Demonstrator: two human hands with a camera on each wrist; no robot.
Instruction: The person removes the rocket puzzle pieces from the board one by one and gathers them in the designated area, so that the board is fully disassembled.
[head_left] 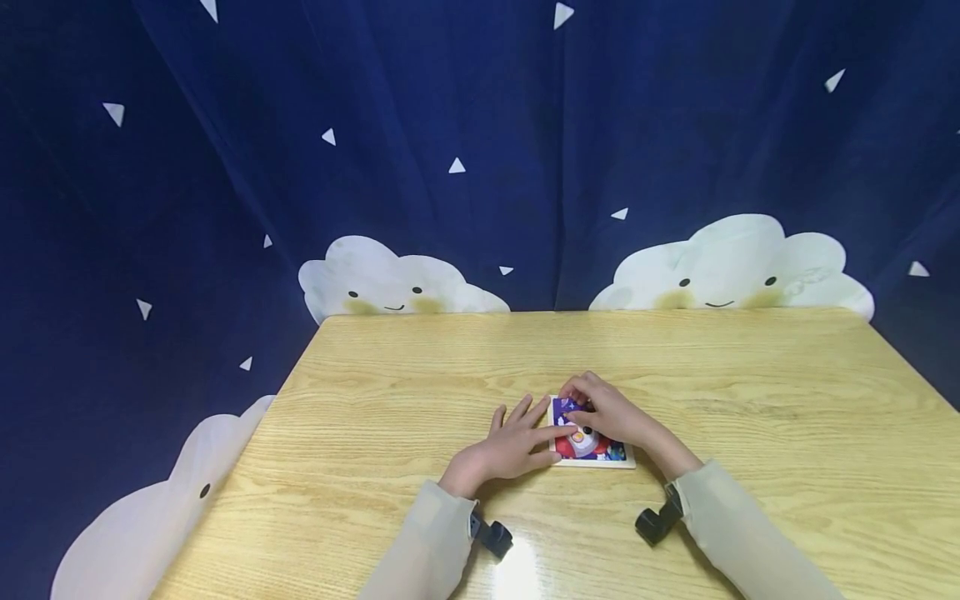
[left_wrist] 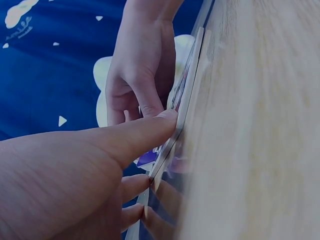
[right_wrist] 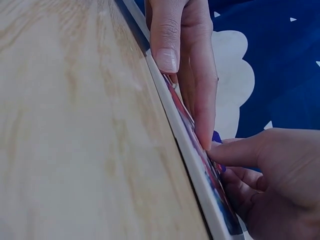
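A small picture puzzle (head_left: 592,461) in a pale wooden frame lies on the table, printed with a white and red figure on purple. My left hand (head_left: 504,450) reaches over its left side with straight, spread fingers; the thumb rests at the near edge of the frame and the index finger lies across the picture. From the right, my right hand (head_left: 611,412) bends over the far part of the puzzle. Its thumb and fingers pinch a purple puzzle piece (right_wrist: 216,136), mostly hidden by the fingers. That purple edge (left_wrist: 146,159) also shows below the right fingertips in the left wrist view.
The wooden table (head_left: 390,383) spreads around the puzzle on all sides. Behind it hangs a dark blue curtain (head_left: 450,100) with white triangles and clouds. A black wrist camera (head_left: 495,537) sits on the left wrist, another camera (head_left: 652,525) on the right.
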